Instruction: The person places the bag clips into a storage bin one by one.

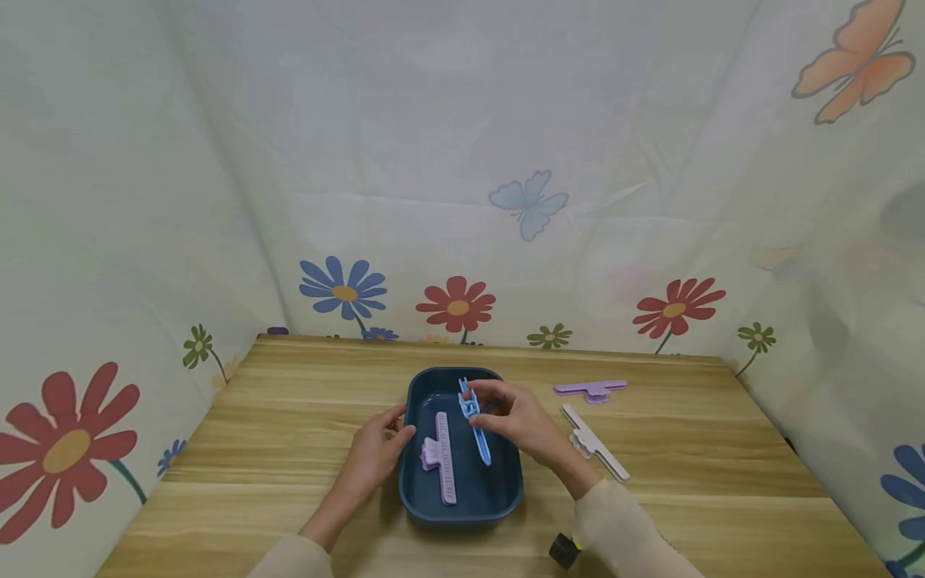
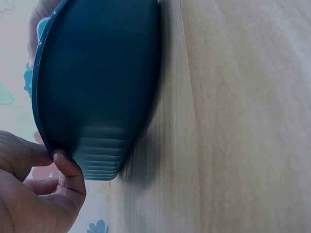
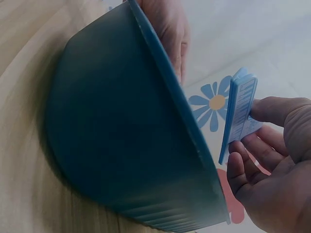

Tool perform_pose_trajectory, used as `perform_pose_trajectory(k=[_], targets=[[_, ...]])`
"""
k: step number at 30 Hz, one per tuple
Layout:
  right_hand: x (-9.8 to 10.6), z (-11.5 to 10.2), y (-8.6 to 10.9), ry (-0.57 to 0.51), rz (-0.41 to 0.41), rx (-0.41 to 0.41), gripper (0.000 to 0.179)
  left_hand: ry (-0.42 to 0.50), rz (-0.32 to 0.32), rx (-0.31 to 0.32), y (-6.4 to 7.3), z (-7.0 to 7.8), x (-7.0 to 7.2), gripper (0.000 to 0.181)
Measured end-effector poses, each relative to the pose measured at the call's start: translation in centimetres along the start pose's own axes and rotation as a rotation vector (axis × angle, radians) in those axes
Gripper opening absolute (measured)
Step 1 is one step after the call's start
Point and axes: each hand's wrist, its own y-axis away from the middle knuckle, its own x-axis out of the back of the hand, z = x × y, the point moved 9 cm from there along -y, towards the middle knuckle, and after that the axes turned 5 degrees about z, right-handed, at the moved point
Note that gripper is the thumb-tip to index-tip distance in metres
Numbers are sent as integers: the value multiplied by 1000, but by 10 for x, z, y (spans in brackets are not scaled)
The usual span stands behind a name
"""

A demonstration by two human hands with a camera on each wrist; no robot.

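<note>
A person's right hand (image 1: 523,417) pinches a blue clip (image 1: 478,438) over a dark blue tray (image 1: 480,490), thumb and fingers closed about its middle; the right-wrist view shows the clip held above the level of the rim; its long axis runs mostly away from the person, the far end leaning slightly left and the narrow near end slanting right, toward the near right part of the tray; the left hand (image 1: 376,453) grips the tray's left rim between thumb and fingers; inside, a lilac clip (image 1: 446,459) lies lengthwise along the left half, nearly in line with the tray's long sides, its handle toward the left wall and its near end close to the near wall; dark floor shows between the two clips and along the right wall, with the rounded rim bounding the space on every side; to the right, on the wood-grained table (image 1: 289,425), a purple clip (image 1: 592,389) lies crosswise near the back edge, its handle toward the person; nearer, a white clip (image 1: 600,447) lies diagonally just beside the right forearm; a small black object (image 1: 564,551) sits by the right sleeve (image 1: 625,526).
</note>
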Motion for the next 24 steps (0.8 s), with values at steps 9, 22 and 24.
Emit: perform_pose_trajectory(k=[9,22,24], targets=[[-3,7,2,86,3,23,45,2,5,-19,1,2,2,39],[-8,8,3,277,-22,91,47,-2,8,0,1,1,1,40],[-10,7,4,298,-29,95,48,0,5,8,1,0,1,40]])
